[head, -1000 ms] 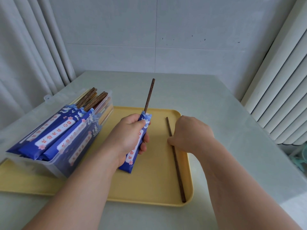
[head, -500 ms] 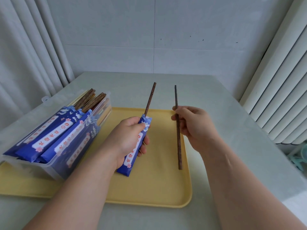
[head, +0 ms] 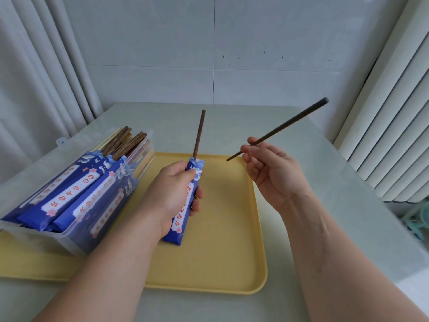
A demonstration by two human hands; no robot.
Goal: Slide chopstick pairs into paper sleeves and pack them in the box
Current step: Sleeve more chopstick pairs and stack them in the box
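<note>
My right hand (head: pixel 271 173) pinches the second chopstick (head: pixel 290 124), now lifted off the tray (head: pixel 232 228) mid-right; left hand (head: pixel 171 194) grips the sleeve (head: pixel 185 214), insertion next.

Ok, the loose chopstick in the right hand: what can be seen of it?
The chopstick is slim, dark brown and wood-like, tapering from a blunt thick end at upper right to a thin tip at lower left. It is in the air, tilted, slightly blurred. The right hand pinches it near the thin tip. The tip points toward the blue paper sleeve but is apart from it.
</note>
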